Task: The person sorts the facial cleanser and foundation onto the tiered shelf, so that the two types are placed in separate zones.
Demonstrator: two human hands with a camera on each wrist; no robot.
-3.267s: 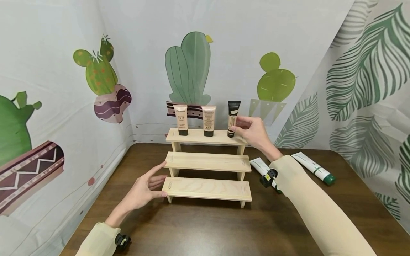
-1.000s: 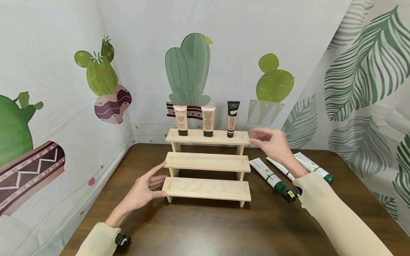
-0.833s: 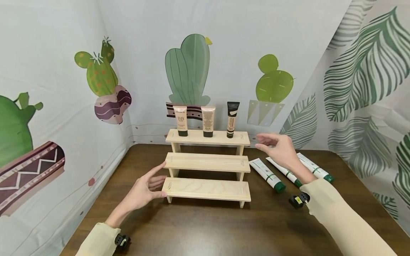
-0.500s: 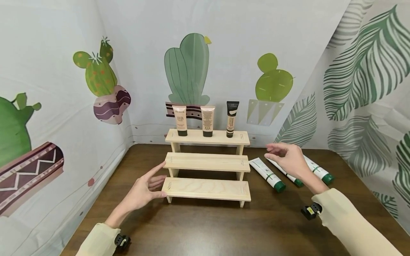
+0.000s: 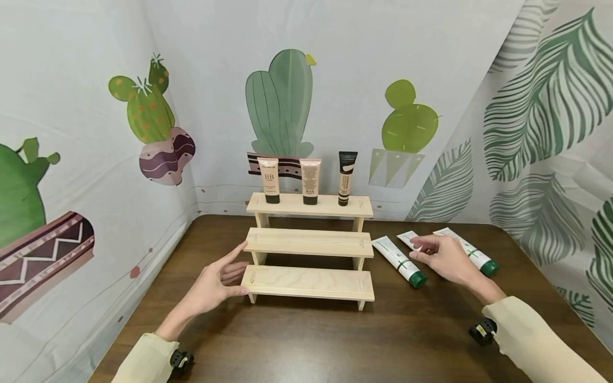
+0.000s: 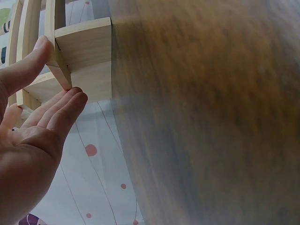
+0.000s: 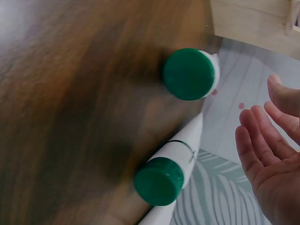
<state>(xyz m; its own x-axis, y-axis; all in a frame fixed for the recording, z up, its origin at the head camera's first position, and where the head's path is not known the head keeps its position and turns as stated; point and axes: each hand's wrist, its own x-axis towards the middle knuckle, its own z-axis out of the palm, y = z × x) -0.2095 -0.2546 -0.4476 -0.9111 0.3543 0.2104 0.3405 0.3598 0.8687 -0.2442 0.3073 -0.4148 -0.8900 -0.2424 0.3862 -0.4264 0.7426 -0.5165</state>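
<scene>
My left hand (image 5: pixel 213 284) rests against the left end of a three-step wooden display stand (image 5: pixel 308 281), fingers fairly straight. In the left wrist view, the thumb and fingertips of the left hand (image 6: pixel 37 136) touch the edge of the step. Over the middle white tube (image 5: pixel 406 238), my right hand (image 5: pixel 445 258) hovers with loosely bent fingers and covers much of it. The right wrist view has the right hand (image 7: pixel 272 154) holding nothing, apart from the green-capped tubes (image 7: pixel 188 74). White tubes with green caps lie on either side, left tube (image 5: pixel 399 261) and right tube (image 5: pixel 471 254).
Two beige BB cream tubes (image 5: pixel 270 180) (image 5: pixel 311 181) stand upright on the top step, caps down. A slim black-and-beige tube (image 5: pixel 345 178) stands at its right. Behind the brown wooden table (image 5: pixel 306 340) hangs a cactus-print cloth (image 5: pixel 345 80).
My right hand has let go of the slim black-and-beige tube, which stays on the top step. It has moved right and down to the middle white tube. The left hand keeps its place.
</scene>
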